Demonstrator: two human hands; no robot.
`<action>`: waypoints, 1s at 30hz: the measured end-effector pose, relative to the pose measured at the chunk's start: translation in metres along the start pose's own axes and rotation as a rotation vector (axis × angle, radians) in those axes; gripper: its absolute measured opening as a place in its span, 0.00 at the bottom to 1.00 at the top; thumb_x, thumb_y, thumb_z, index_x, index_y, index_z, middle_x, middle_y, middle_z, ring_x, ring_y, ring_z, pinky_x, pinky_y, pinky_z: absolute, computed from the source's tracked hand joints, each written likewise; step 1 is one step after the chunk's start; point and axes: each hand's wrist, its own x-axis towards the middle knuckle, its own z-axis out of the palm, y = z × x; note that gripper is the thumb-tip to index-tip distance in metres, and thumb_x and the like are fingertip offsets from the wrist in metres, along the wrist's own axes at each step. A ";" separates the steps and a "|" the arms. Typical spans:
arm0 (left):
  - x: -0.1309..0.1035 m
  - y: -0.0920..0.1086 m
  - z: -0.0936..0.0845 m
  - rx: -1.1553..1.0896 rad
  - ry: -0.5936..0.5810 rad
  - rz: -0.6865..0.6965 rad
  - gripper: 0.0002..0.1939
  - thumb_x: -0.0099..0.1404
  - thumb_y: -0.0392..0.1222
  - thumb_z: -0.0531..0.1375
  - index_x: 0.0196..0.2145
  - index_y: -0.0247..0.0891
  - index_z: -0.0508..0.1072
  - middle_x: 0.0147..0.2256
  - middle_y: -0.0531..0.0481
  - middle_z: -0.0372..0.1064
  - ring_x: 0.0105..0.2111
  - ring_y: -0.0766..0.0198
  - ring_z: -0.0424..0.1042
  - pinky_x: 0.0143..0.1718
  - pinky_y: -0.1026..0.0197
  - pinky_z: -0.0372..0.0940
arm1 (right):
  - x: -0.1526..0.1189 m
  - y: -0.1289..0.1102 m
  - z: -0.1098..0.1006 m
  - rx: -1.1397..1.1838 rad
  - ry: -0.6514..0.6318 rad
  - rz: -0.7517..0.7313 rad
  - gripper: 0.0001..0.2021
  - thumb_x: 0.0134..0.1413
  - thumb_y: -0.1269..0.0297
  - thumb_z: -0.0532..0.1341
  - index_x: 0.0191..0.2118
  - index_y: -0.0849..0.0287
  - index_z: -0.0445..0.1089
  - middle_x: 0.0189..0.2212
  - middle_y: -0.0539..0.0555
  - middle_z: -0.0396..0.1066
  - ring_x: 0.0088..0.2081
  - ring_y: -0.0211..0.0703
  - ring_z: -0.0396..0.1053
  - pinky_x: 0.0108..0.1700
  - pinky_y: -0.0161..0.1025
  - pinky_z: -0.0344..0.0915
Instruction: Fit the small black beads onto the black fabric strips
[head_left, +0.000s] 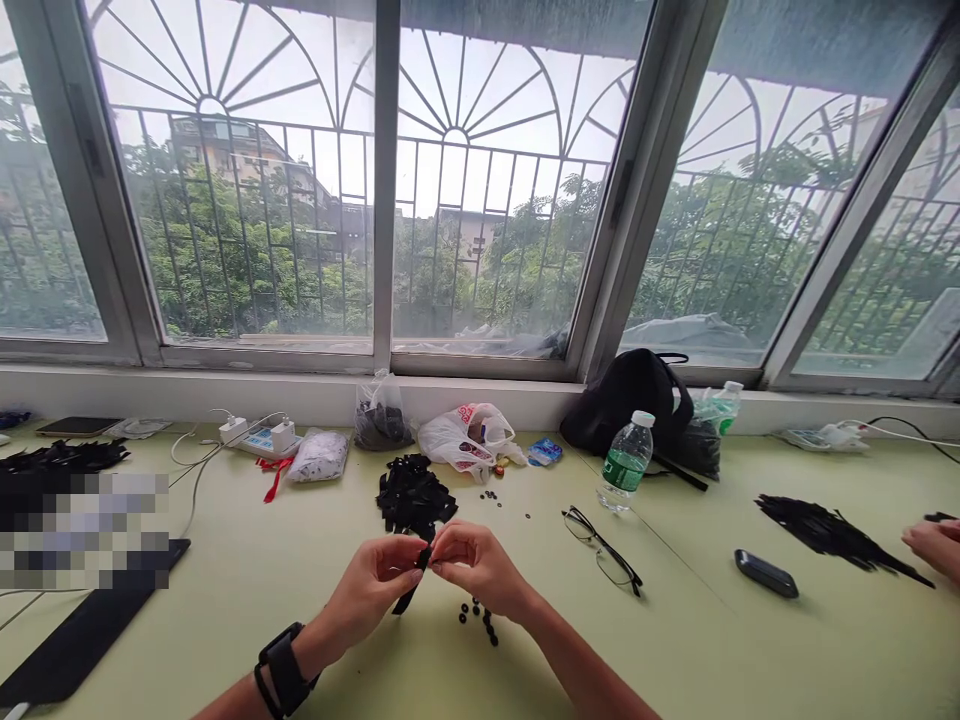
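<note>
Between both hands, above the front of the table, is a short black fabric strip (405, 598), its lower end hanging free. My left hand (379, 580) pinches it between thumb and fingers. The fingertips of my right hand (480, 568) are closed at the strip's upper part; whether they also hold a small piece is hidden. Just beyond my fingers lies a heap of similar black strips (414, 488). Several small black rings (490, 628) lie beside and below my right hand. More small dark rings (491, 495) are scattered past it.
Eyeglasses (604, 550) and a water bottle (628, 465) stand to the right, with a black bag (622, 405) behind. Along the window are plastic bags (469, 440) and a power strip (259, 440). At far right, another person's hand (934, 548) is near black strips (825, 530).
</note>
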 end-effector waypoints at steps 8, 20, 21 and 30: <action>-0.004 0.009 0.005 0.023 0.042 0.024 0.17 0.59 0.47 0.71 0.43 0.36 0.77 0.29 0.48 0.78 0.30 0.63 0.72 0.32 0.64 0.64 | 0.001 0.003 0.006 -0.016 0.011 0.014 0.12 0.51 0.57 0.72 0.35 0.61 0.77 0.30 0.52 0.74 0.33 0.41 0.72 0.41 0.38 0.70; -0.004 0.010 0.009 0.056 0.111 0.082 0.13 0.63 0.49 0.68 0.39 0.37 0.78 0.32 0.46 0.79 0.32 0.61 0.75 0.35 0.63 0.67 | -0.001 -0.002 0.006 0.009 0.000 0.012 0.10 0.54 0.58 0.70 0.36 0.60 0.77 0.32 0.53 0.74 0.34 0.42 0.71 0.41 0.39 0.69; -0.004 0.011 0.009 0.059 0.114 0.089 0.13 0.63 0.49 0.67 0.39 0.37 0.78 0.32 0.46 0.79 0.32 0.61 0.75 0.34 0.63 0.67 | -0.001 -0.002 0.005 -0.012 -0.013 0.012 0.10 0.54 0.58 0.70 0.36 0.60 0.77 0.33 0.53 0.74 0.35 0.42 0.71 0.41 0.39 0.69; -0.006 0.017 0.013 0.006 0.090 0.087 0.12 0.63 0.47 0.68 0.39 0.36 0.77 0.35 0.45 0.79 0.36 0.59 0.76 0.38 0.62 0.70 | -0.001 0.004 0.008 -0.034 -0.063 0.021 0.11 0.54 0.56 0.70 0.35 0.60 0.76 0.38 0.53 0.70 0.36 0.41 0.69 0.39 0.38 0.68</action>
